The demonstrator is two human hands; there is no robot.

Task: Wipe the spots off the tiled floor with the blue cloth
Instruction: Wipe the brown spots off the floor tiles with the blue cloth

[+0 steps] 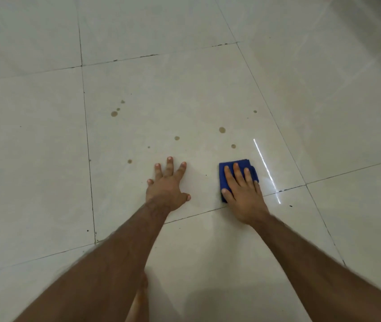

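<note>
— Where are they with it?

— Just at the wiping, I'd say. The floor (185, 84) is pale tile with dark seams, and the brown spots are all sitting on the one big tile in front of them. None look wiped yet.

— And the hands?

— The right hand (243, 194) lies flat on the blue cloth (231, 165), fingers straight and a little spread, thumb at its near edge, pressing it to the tile rather than gripping it. The cloth is folded small, near the tile's near seam. The left hand (166, 184) is flat on the bare tile beside it, fingers splayed wide, holding nothing; it looks like a prop for their weight.

— So what next?

— Push the cloth away from them, I reckon. The closest spot (233, 146) is just beyond the cloth, a bigger one (222, 129) past that, then a cluster (114, 113) far off to the left.

— Anything in the way?

— Only the left hand, if they sweep across. There's a bright streak of light (266, 168) right of the cloth, just glare.
</note>
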